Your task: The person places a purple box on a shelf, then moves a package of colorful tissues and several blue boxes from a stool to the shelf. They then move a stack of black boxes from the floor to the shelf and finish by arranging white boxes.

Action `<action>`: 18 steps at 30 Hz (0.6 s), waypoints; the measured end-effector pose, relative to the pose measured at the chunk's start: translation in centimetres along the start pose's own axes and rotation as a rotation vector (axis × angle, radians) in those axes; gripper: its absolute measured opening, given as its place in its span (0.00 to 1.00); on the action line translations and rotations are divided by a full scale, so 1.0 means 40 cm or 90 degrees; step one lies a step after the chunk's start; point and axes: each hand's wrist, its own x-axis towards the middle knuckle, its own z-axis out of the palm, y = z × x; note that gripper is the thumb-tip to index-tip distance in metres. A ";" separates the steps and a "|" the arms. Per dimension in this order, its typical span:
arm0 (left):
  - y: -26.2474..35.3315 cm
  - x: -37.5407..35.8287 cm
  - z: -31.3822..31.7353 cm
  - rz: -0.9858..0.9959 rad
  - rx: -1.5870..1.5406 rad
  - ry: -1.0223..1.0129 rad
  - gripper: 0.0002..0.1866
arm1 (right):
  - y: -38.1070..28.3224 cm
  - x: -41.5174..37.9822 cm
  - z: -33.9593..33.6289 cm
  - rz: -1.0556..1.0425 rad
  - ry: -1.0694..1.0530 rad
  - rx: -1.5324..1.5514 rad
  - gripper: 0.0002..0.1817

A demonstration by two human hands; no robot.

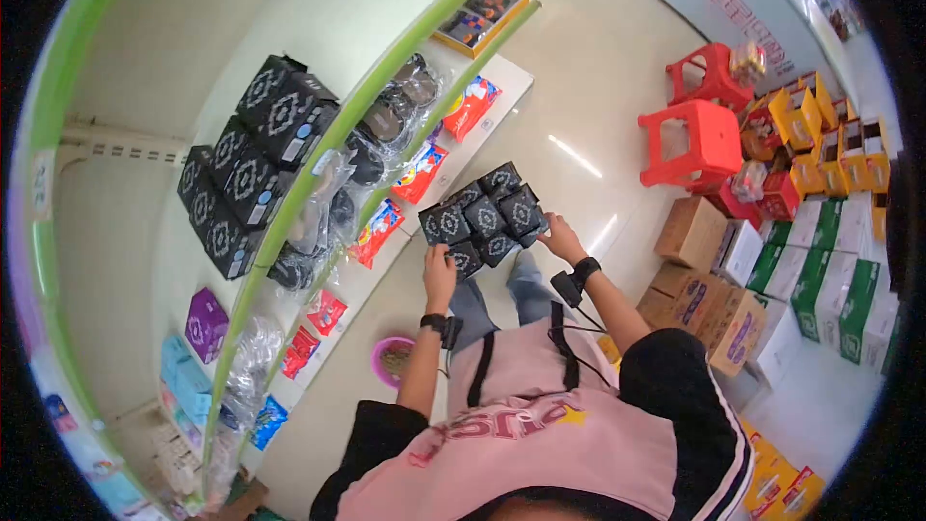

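Two hands, left hand and right hand, pinch opposite sides of clustered black, white-patterned boxes; even inward pressure should prevent slipping.

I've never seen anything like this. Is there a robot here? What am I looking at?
There's no robot: these are a person's own bare hands, seen by a camera worn on the head, looking forward and down. That's why the pink-and-black shirt fills the bottom. The left hand and right hand hold a cluster of patterned black boxes between them. On the green-edged shelf to the left sit similar black boxes and a purple box. To the right, red plastic stools stand on the floor.
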 end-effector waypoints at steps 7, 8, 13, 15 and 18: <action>0.030 0.142 0.110 -0.088 0.153 -0.026 0.42 | -0.022 0.056 0.110 0.074 0.001 -0.028 0.50; 0.022 0.157 0.131 -0.154 0.110 -0.021 0.47 | -0.030 0.067 0.116 0.104 0.013 -0.042 0.53; 0.027 0.179 0.198 -0.230 0.140 -0.042 0.59 | -0.050 0.084 0.154 0.118 0.034 -0.142 0.63; 0.020 0.187 0.225 -0.239 0.149 -0.019 0.60 | -0.050 0.089 0.156 0.121 0.030 -0.140 0.64; -0.001 0.186 0.262 -0.274 0.147 0.013 0.60 | -0.045 0.090 0.153 0.127 0.020 -0.117 0.65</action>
